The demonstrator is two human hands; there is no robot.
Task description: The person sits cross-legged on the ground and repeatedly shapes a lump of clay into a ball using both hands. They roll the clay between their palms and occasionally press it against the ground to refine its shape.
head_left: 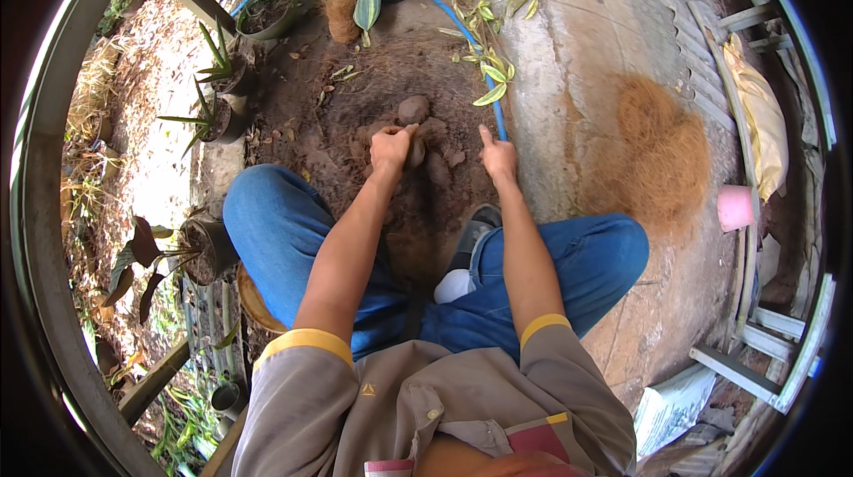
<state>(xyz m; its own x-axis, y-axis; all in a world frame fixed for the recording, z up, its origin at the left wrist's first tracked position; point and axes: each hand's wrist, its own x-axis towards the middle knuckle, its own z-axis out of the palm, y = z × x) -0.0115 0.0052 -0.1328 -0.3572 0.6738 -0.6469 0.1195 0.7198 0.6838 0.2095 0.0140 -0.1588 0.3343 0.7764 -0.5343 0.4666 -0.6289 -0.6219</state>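
Several brown lumps (413, 109), whole yet, on loose soil (306, 141) in front of me | my left hand (388, 148) curled round one | my right hand (498, 158) near blue hose (498, 117), contents unclear | fibre heap (662, 153) apart, unmixed

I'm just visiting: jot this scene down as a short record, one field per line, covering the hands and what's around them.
Left hand: at a round brown lump; firmness of grip unclear
Right hand: beside the blue hose; contact unclear
Ground beyond the hands: dark soil, another brown lump
Right side: tangled orange-brown fibre, pink pot
Left side: potted plants
Clothing: blue jeans, grey-brown shirt with yellow sleeve trim
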